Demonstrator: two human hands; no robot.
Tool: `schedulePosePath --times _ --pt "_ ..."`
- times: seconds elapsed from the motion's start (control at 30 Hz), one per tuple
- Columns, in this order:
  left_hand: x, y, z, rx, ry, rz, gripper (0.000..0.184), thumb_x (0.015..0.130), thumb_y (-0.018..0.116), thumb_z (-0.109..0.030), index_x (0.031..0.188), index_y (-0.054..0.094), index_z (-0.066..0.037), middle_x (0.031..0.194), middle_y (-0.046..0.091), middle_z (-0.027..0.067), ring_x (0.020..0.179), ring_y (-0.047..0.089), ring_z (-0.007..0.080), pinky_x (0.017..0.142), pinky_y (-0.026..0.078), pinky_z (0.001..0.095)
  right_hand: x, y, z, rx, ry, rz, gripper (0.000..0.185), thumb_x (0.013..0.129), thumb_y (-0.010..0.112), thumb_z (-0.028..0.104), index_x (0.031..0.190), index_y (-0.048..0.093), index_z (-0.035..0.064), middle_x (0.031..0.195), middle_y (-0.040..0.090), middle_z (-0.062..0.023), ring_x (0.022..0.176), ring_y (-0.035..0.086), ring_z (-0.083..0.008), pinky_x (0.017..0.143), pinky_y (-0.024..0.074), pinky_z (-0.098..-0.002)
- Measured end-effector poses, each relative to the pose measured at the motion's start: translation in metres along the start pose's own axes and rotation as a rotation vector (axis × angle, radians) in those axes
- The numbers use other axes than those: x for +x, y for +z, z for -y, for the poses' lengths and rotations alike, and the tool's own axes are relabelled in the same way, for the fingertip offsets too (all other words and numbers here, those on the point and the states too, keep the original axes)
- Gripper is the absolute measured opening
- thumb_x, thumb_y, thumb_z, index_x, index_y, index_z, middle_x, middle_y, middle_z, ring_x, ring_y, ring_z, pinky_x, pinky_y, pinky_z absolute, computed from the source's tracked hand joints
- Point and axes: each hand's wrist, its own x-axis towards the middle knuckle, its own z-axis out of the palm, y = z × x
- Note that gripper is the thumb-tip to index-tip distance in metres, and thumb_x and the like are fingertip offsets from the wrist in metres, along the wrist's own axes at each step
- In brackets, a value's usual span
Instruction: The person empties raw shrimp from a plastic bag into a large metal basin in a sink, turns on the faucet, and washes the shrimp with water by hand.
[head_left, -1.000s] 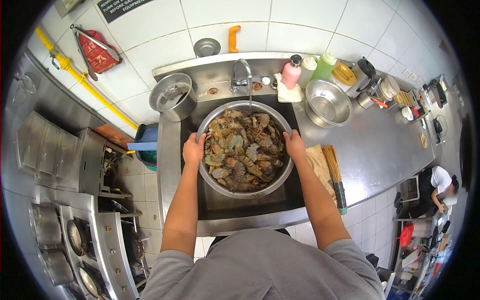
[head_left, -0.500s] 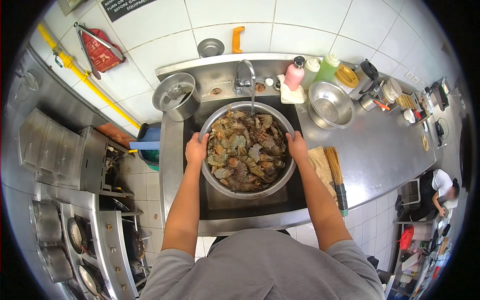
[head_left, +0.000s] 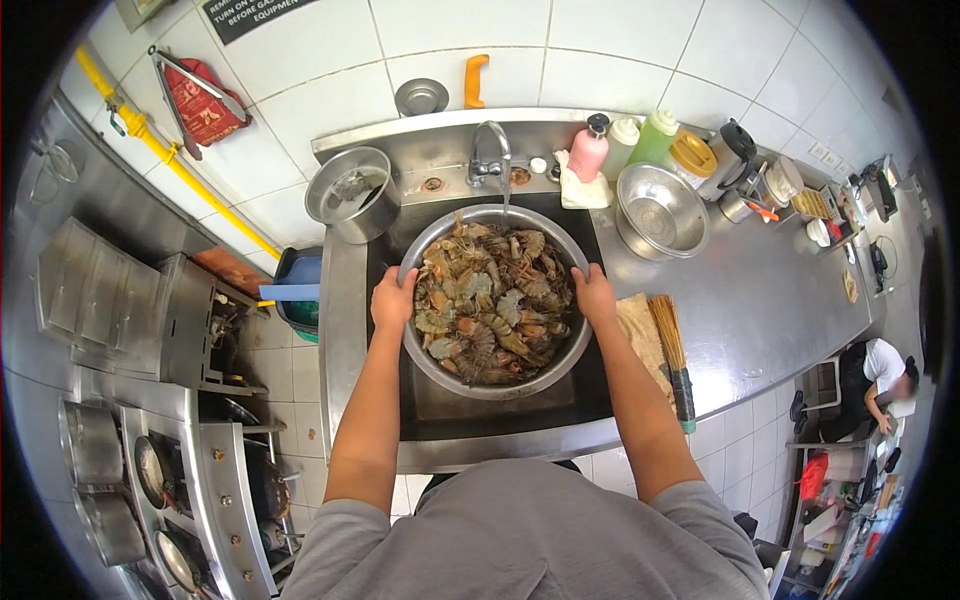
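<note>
A large metal bowl (head_left: 497, 392) full of raw shrimp (head_left: 490, 300) is in the sink (head_left: 480, 420), under the faucet (head_left: 490, 160). My left hand (head_left: 393, 298) grips its left rim, fingers mostly hidden at the edge. On the opposite side my right hand (head_left: 594, 295) is closed on the right rim. The faucet's spout comes down at the bowl's back edge; whether water is running I cannot tell. The shrimp are brownish grey and heaped close to the rim.
Left of the faucet stands a metal pot (head_left: 352, 195). On the right are an empty metal bowl (head_left: 662, 212), a pink bottle (head_left: 589, 150), a stick brush (head_left: 672, 350) and a cloth (head_left: 642, 335). Stoves (head_left: 215, 480) line the left; another person (head_left: 875, 385) sits far right.
</note>
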Motion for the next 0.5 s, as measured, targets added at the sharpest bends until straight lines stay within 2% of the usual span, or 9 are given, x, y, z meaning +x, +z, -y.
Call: schedulePosePath --times 0.5 --pt "-0.0022 -0.0013 -0.0015 -0.013 0.025 -0.027 0.045 0.093 0.060 -0.050 0.111 0.067 -0.010 0.094 0.071 0.0210 0.092 0.067 0.0420 0.079 0.052 0.0504 -0.0016 -0.0023 0.0023 0.003 0.019 0.009 0.044 0.098 0.054 0.043 0.108 0.053 -0.0001 0.103 0.065 -0.0316 0.101 0.060 -0.0504 0.085 0.0473 -0.0563"
